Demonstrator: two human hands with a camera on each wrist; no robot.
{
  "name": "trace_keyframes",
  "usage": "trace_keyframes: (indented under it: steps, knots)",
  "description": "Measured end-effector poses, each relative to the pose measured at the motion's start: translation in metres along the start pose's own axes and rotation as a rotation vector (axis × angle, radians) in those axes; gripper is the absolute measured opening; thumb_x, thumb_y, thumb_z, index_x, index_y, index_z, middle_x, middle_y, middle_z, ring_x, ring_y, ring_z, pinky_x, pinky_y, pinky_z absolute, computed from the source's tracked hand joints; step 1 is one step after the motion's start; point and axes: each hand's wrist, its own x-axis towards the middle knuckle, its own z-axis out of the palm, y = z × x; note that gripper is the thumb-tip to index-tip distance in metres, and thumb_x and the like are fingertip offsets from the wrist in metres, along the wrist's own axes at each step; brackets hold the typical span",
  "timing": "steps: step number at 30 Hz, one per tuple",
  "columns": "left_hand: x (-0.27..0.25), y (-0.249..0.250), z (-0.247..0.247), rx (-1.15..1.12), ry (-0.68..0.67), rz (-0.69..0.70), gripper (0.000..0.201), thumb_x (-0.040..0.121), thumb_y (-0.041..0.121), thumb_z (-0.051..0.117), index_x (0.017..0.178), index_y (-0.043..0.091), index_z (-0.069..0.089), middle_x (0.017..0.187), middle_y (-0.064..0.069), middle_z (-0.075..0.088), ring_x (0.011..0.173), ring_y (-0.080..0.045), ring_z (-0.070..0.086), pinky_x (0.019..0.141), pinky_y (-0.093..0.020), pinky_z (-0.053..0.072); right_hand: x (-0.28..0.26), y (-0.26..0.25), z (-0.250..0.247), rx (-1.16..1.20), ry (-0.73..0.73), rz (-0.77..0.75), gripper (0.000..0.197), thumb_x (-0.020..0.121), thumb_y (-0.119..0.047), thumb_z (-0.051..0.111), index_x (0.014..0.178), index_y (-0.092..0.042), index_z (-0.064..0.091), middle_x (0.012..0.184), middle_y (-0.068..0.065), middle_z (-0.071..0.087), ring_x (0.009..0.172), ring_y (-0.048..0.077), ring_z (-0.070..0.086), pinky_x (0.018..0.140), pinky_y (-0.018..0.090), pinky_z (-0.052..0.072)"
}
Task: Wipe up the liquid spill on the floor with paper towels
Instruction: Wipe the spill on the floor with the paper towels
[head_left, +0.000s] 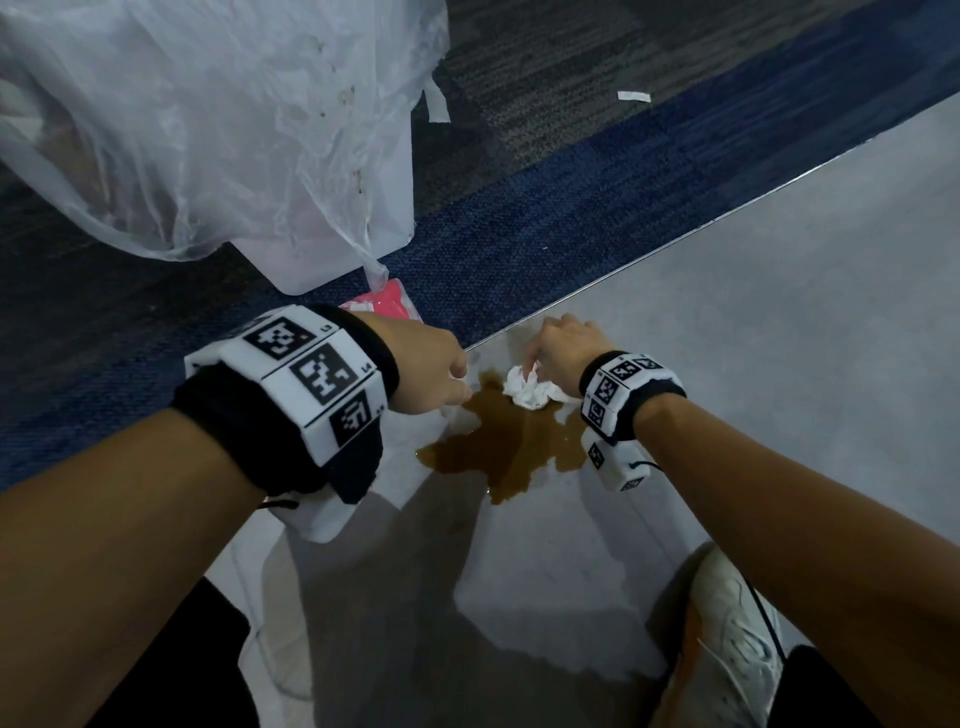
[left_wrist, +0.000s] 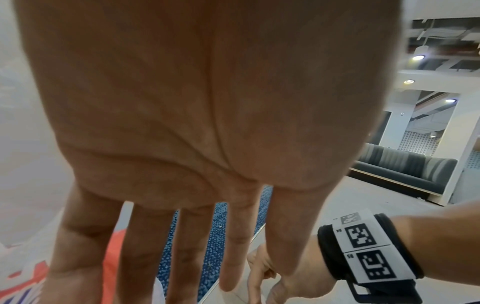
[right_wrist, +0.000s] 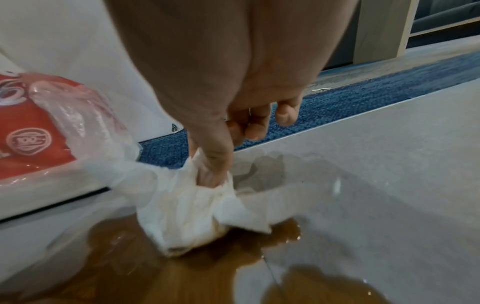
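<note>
A brown liquid spill spreads over the grey floor in front of me. My right hand pinches a crumpled white paper towel at the spill's far edge. The right wrist view shows thumb and fingers of that right hand gripping the paper towel from above; its lower end touches the spill and is stained brown. My left hand hovers at the spill's left edge. In the left wrist view this left hand has straight, spread fingers and holds nothing.
A white bin lined with a clear plastic bag stands at the far left on blue carpet. A red pack of tissues lies by the bin. A metal strip separates carpet and floor. My white shoe is at the near right.
</note>
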Motion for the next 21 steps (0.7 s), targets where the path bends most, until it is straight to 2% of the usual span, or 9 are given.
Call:
trace_keyframes:
  steps: [3,5,9,13,16,21]
  knots:
    - [-0.002,-0.002,0.0,-0.006,0.002,0.005,0.05,0.099,0.041,0.035,0.144,0.02,0.039,0.147,-0.003,0.042,0.132,-0.021,0.043,0.111,-0.039,0.034,-0.004,0.003,-0.008,0.101,-0.029,-0.014,0.019,0.088,-0.017,0.062,0.086,-0.034,0.071,0.103,-0.002,0.053,0.106,0.02,0.047,0.094,0.036,0.039]
    - [-0.002,-0.005,0.001,0.001,0.012,0.006,0.049,0.099,0.042,0.035,0.143,0.021,0.04,0.147,-0.002,0.043,0.131,-0.021,0.044,0.111,-0.039,0.034,0.0,-0.001,-0.013,0.152,0.033,-0.022,0.024,0.09,-0.014,0.059,0.082,-0.033,0.07,0.097,-0.003,0.051,0.103,0.02,0.048,0.093,0.035,0.042]
    - [-0.005,-0.011,0.003,0.015,0.019,-0.014,0.048,0.099,0.043,0.035,0.142,0.022,0.042,0.145,-0.001,0.046,0.13,-0.021,0.045,0.11,-0.038,0.034,0.012,-0.021,-0.014,0.141,0.137,-0.03,0.025,0.089,-0.019,0.062,0.074,-0.038,0.061,0.093,-0.006,0.052,0.103,0.022,0.049,0.092,0.037,0.042]
    - [-0.005,-0.016,0.005,0.009,0.024,-0.03,0.049,0.099,0.044,0.036,0.143,0.023,0.041,0.147,-0.001,0.044,0.131,-0.02,0.044,0.111,-0.038,0.033,0.018,-0.035,0.0,0.079,0.177,-0.046,0.017,0.087,-0.019,0.065,0.082,-0.035,0.067,0.103,0.001,0.057,0.104,0.025,0.049,0.09,0.038,0.04]
    - [-0.005,-0.018,0.007,0.004,0.019,-0.027,0.049,0.099,0.044,0.035,0.142,0.022,0.042,0.146,-0.002,0.044,0.131,-0.02,0.045,0.111,-0.039,0.034,0.017,-0.035,0.006,0.07,0.207,-0.036,0.015,0.087,-0.019,0.065,0.087,-0.035,0.068,0.103,0.002,0.055,0.103,0.024,0.049,0.089,0.038,0.04]
    - [-0.007,-0.012,0.003,-0.009,0.027,-0.012,0.047,0.099,0.042,0.036,0.14,0.022,0.044,0.143,-0.003,0.048,0.129,-0.021,0.046,0.11,-0.037,0.035,0.007,-0.039,0.013,0.074,0.166,-0.047,0.016,0.086,-0.019,0.066,0.088,-0.035,0.067,0.099,-0.002,0.049,0.106,0.023,0.047,0.088,0.038,0.038]
